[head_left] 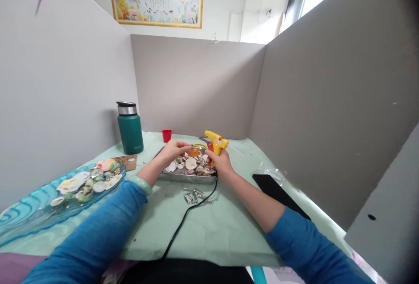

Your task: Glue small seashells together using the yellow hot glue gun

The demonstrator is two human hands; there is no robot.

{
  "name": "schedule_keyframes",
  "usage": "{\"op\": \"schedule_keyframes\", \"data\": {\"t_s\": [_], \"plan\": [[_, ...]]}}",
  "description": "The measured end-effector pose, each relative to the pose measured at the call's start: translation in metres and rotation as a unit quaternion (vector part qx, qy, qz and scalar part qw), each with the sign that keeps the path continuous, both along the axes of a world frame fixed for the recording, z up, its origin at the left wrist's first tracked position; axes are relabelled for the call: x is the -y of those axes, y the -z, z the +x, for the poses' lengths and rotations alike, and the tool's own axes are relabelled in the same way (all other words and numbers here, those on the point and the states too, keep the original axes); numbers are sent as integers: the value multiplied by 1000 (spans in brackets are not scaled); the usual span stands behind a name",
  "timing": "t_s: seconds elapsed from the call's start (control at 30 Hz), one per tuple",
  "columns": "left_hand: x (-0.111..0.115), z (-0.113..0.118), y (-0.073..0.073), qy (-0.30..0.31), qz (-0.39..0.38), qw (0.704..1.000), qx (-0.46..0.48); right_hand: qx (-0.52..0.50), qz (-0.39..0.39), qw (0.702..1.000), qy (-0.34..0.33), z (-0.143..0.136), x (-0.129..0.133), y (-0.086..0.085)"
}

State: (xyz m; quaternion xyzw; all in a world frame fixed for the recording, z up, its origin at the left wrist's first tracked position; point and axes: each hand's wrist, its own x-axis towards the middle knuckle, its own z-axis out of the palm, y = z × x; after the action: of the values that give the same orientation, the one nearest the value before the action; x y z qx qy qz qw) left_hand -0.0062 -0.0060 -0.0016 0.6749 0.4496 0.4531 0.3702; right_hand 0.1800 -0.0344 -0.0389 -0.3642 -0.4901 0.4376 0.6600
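My right hand (220, 161) is wrapped round the handle of a yellow glue gun (216, 141), whose nozzle points up and to the left. A black cord hangs from the gun and runs toward the front edge. My left hand (176, 149) is pinched at the fingertips over a metal tray (188, 178); what it holds is too small to make out. The tray carries many shells (190, 163), and an orange shell (194, 153) lies near my left fingertips. Several small metal clips (194, 195) lie in front of the tray.
A green bottle (130, 129) and a blue glass dish (32, 205) with shells stand at the left. Behind the tray is a red cup (166, 135). A black flat object (279, 194) and clear plastic (271, 172) lie at the right. Grey partitions (196, 83) enclose the table.
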Motion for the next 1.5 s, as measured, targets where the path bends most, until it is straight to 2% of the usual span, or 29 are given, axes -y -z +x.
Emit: {"op": "schedule_keyframes", "data": {"t_s": [0.3, 0.47, 0.6, 0.77, 0.9, 1.0, 1.2, 1.37, 1.5], "plan": [[8, 4, 0, 54, -28, 998, -24, 6, 15, 1000, -25, 2, 0, 0], [10, 8, 0, 56, -16, 998, -23, 23, 1, 1000, -18, 3, -1, 0], [11, 12, 1, 76, 55, 993, -65, 15, -10, 1000, -10, 2, 0, -2], [12, 14, 5, 52, 180, 968, -169, 14, -12, 1000, -22, 2, -1, -3], [14, 15, 5, 45, 239, 953, -182, 21, -37, 999, -33, 4, -2, -5], [15, 15, 5, 41, 255, 949, -179, 21, -32, 999, -36, 4, -2, -5], [12, 15, 6, 20, 218, 965, -143, 32, -10, 999, -40, 4, -2, -1], [5, 13, 12, 71, 89, 990, -78, 26, -9, 999, -40, 3, -2, 0], [7, 14, 13, 87, 20, 995, -49, 24, -3, 999, -46, 3, 0, -1]]}}
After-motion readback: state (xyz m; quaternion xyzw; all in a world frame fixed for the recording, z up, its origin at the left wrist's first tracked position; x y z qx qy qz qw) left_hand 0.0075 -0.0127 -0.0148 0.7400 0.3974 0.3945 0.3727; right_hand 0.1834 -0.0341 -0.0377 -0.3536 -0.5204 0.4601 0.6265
